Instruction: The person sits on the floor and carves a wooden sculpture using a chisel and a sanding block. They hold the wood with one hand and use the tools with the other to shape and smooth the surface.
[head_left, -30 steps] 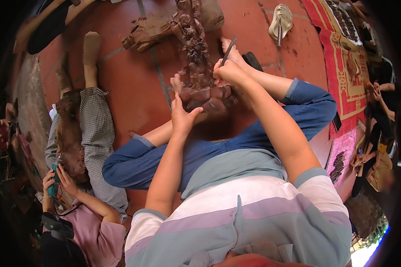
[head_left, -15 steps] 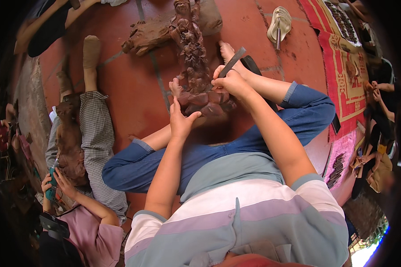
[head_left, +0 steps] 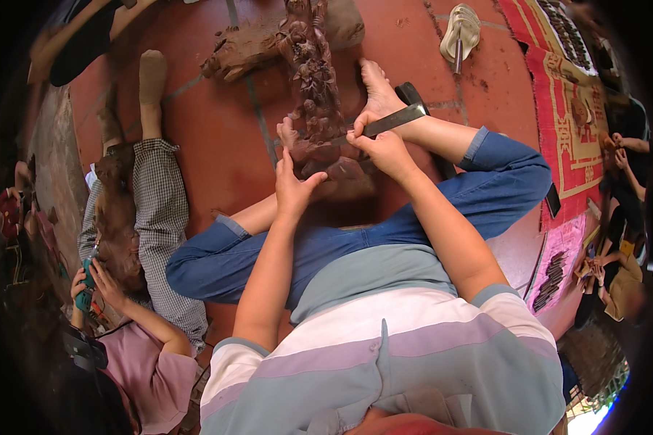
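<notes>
A dark reddish-brown wood carving (head_left: 315, 87) lies lengthwise in front of me, its figure part pointing away and its rocky base (head_left: 334, 168) nearest me. Against the base's left near corner rests my left hand (head_left: 294, 187), fingers stretched along the side and thumb spread over the near edge, bracing it. My right hand (head_left: 386, 151) is closed around a flat dark strip-shaped tool (head_left: 399, 119), which slants up to the right. The tool's working end is hidden by my fingers near the base's right side. My bare feet flank the carving.
Behind the carving lies a rough wood log (head_left: 254, 51). Pale sandals (head_left: 460, 32) with a handled tool stand on the tiles. At left, a person holds a green power tool (head_left: 85, 290) against another carving (head_left: 120, 225). Red mats (head_left: 569, 138) lie right, with people beyond.
The tool in my right hand has swung from steep to flatter, its outer end now further right and lower. My left hand stays on the base. The view has shifted slightly.
</notes>
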